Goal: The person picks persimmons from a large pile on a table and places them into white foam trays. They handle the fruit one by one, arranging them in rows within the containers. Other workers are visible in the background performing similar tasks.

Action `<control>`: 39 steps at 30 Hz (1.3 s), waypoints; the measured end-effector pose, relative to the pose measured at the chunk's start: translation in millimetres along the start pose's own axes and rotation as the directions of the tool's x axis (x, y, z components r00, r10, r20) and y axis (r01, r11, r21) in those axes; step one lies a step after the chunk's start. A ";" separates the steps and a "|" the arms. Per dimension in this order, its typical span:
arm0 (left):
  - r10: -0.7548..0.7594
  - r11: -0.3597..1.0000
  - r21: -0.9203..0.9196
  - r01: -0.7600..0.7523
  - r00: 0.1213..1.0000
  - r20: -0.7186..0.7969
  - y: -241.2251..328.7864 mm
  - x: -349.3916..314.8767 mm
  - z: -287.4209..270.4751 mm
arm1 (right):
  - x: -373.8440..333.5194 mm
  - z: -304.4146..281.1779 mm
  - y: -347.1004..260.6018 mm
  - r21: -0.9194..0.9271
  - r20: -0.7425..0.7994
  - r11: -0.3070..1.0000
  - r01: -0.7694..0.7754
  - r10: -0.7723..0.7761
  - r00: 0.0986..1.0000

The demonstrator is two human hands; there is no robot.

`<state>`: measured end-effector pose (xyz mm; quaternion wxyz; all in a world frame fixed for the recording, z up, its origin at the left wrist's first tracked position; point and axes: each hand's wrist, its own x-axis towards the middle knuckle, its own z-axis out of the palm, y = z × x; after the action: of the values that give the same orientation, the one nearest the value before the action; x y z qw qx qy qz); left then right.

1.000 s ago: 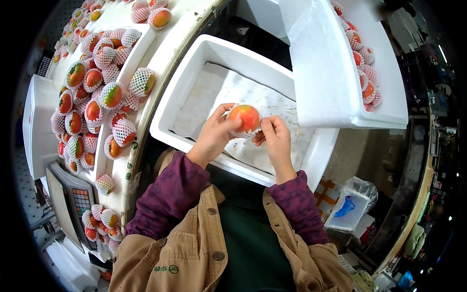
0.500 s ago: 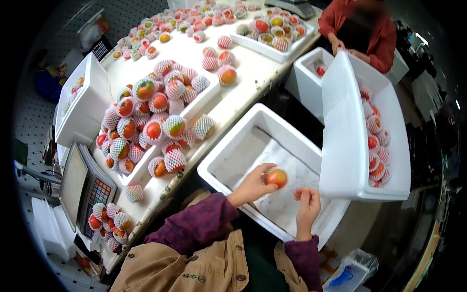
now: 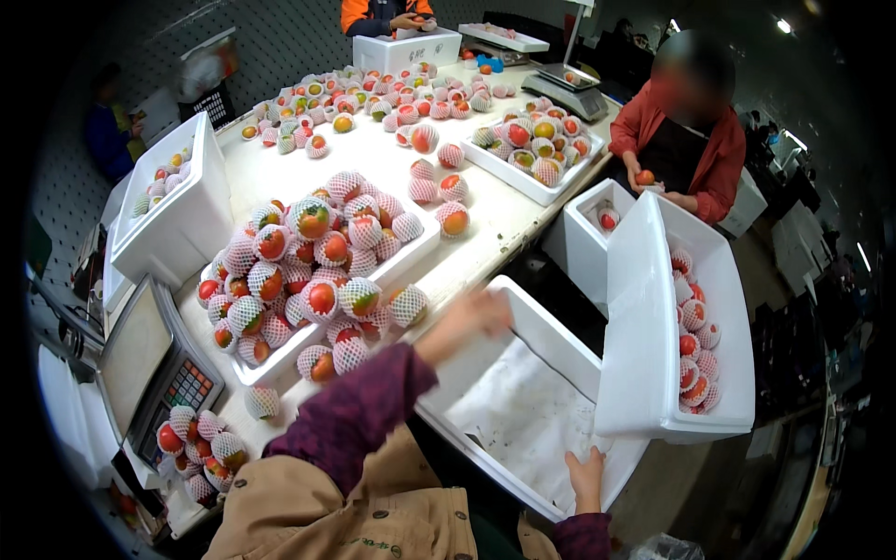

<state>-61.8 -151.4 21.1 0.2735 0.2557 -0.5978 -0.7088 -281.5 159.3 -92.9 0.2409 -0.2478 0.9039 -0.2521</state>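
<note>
Long pale table, worn dark marks along its near edge, runs from near left to far middle. Grey tiled floor with small dark dots, left and far. Plainer brown-grey floor, near right. Right background mostly dark, cluttered (too dim to sort out). Bright ceiling light at far right, slim tube light below it in view. Walls can't be made out.

Tan jacket with dark buttons (plus a small green emblem), mottled purple sleeves.
</note>
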 end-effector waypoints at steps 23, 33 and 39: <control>0.174 0.425 0.847 -0.320 0.947 0.270 -80.6 -111.6 84.2 | 39.6 6.2 -17.1 -0.470 -0.033 0.883 -0.009 -0.007 0.999; 0.164 0.400 0.857 -0.325 0.945 0.282 -80.7 -114.1 85.6 | 65.8 19.4 -4.0 -0.470 -0.217 0.881 0.050 -0.170 0.961; 0.270 0.417 0.829 -0.373 0.922 0.279 -86.3 -111.6 84.9 | 55.5 8.8 -24.0 -0.589 -0.036 0.807 -0.046 0.030 0.999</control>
<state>-47.1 -2.2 -47.0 0.2056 0.2025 -0.9231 -0.2543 -311.0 106.7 -103.0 0.1457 -0.2890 0.9452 0.0425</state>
